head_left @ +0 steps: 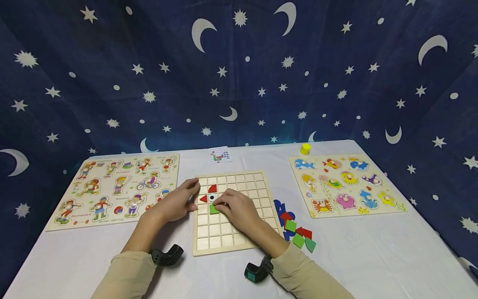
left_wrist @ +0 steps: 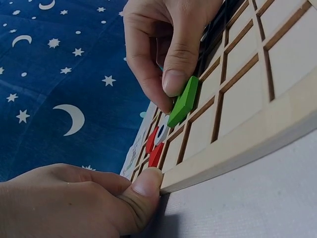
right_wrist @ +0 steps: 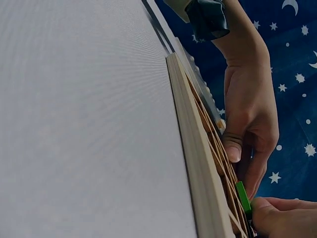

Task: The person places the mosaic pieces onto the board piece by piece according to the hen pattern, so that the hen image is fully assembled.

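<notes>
My right hand [head_left: 240, 209] pinches a green square tile [left_wrist: 184, 103] between thumb and finger. In the left wrist view the tile is slightly tilted over the gridded wooden board [head_left: 224, 244]. Beside the tile lies a white tile with a black dot [head_left: 212, 197], with a red triangle tile [head_left: 203, 199] to its left and a red rounded tile [head_left: 212, 188] above it, all in the board's cells. My left hand [head_left: 173, 204] grips the board's left edge, its thumb on the frame in the left wrist view.
Loose blue, red and green tiles [head_left: 291, 225] lie right of the board. A small pattern card [head_left: 220, 155] sits behind it. Puzzle boards of sports figures [head_left: 86, 207] and sea animals [head_left: 351, 187] flank it. A yellow cylinder [head_left: 305, 149] stands at the back.
</notes>
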A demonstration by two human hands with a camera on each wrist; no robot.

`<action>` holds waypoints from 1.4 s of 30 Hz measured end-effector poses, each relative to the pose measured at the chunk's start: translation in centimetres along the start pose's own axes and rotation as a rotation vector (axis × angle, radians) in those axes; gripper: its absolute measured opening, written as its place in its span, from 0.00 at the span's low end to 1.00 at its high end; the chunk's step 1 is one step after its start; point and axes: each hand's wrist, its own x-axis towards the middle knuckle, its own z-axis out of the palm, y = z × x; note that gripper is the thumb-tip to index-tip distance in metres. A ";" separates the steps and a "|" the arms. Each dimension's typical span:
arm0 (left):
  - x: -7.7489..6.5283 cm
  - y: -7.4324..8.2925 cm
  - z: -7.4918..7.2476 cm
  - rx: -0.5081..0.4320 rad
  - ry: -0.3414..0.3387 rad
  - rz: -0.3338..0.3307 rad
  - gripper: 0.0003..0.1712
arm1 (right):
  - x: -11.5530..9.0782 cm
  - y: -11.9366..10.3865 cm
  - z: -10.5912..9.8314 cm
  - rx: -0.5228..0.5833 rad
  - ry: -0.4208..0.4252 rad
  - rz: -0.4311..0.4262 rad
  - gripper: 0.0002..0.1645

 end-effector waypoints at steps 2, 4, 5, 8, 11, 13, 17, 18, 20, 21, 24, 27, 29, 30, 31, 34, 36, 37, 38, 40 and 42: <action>0.0 0.0 0.0 0.000 0.001 0.002 0.39 | 0.1 0.1 0.0 0.005 -0.011 -0.005 0.08; 0.0 0.0 0.0 -0.001 0.000 -0.001 0.39 | 0.1 0.2 -0.2 0.014 -0.042 -0.009 0.11; 0.0 -0.1 0.0 0.000 0.000 -0.001 0.39 | 0.2 0.3 -0.3 0.016 -0.061 -0.011 0.13; 0.0 -0.1 0.1 0.001 -0.002 -0.007 0.39 | 0.2 0.5 -0.6 0.019 -0.124 -0.012 0.16; 0.0 -0.1 0.1 0.000 -0.002 -0.007 0.39 | 0.3 0.5 -0.8 0.021 -0.147 0.000 0.17; 0.0 -0.1 0.1 0.000 -0.003 -0.007 0.39 | 0.2 0.4 -0.7 0.024 -0.140 0.013 0.17; 0.0 0.0 0.0 0.001 -0.007 -0.011 0.39 | 0.1 0.2 -0.4 0.016 -0.109 0.038 0.17; 0.0 0.0 0.0 0.002 -0.007 -0.012 0.39 | 0.1 0.2 -0.3 0.012 -0.101 0.042 0.17; 0.0 0.0 0.0 0.002 -0.008 -0.013 0.39 | 0.1 0.1 -0.1 0.002 -0.088 0.047 0.17; 0.0 0.0 0.0 0.002 -0.008 -0.013 0.39 | 0.1 0.1 -0.1 -0.001 -0.083 0.048 0.18; -0.1 0.0 0.0 0.004 -0.004 -0.011 0.39 | 0.0 0.0 0.0 -0.006 -0.068 0.049 0.17; -0.1 0.0 0.0 0.003 -0.002 -0.011 0.39 | 0.0 -0.1 -0.1 -0.010 -0.060 0.049 0.17; 0.0 0.0 0.1 0.002 -0.004 -0.012 0.39 | 0.0 -0.1 -0.1 -0.014 -0.058 0.049 0.17; 0.0 0.0 0.1 0.003 -0.006 -0.012 0.39 | 0.0 -0.1 -0.1 -0.014 -0.057 0.049 0.17; 0.0 0.0 0.1 0.004 -0.007 -0.012 0.39 | -0.1 -0.1 -0.1 -0.014 -0.057 0.047 0.17; 0.0 0.0 0.0 0.005 -0.009 -0.012 0.39 | 0.0 -0.1 -0.2 -0.016 -0.058 0.040 0.17; 0.0 0.0 0.0 0.005 -0.010 -0.015 0.39 | 0.0 -0.2 -0.2 -0.016 -0.060 0.037 0.16; 0.0 0.0 0.0 0.004 -0.010 -0.018 0.39 | 0.0 -0.2 -0.2 -0.016 -0.062 0.036 0.16; 0.0 0.1 -0.1 0.002 -0.011 -0.021 0.39 | 0.0 -0.2 -0.2 -0.017 -0.064 0.037 0.16; 0.0 0.1 -0.1 0.000 -0.013 -0.026 0.39 | 0.0 -0.2 -0.2 -0.019 -0.066 0.040 0.16; 0.0 0.1 -0.1 -0.001 -0.016 -0.028 0.39 | 0.0 -0.2 -0.2 -0.017 -0.067 0.042 0.16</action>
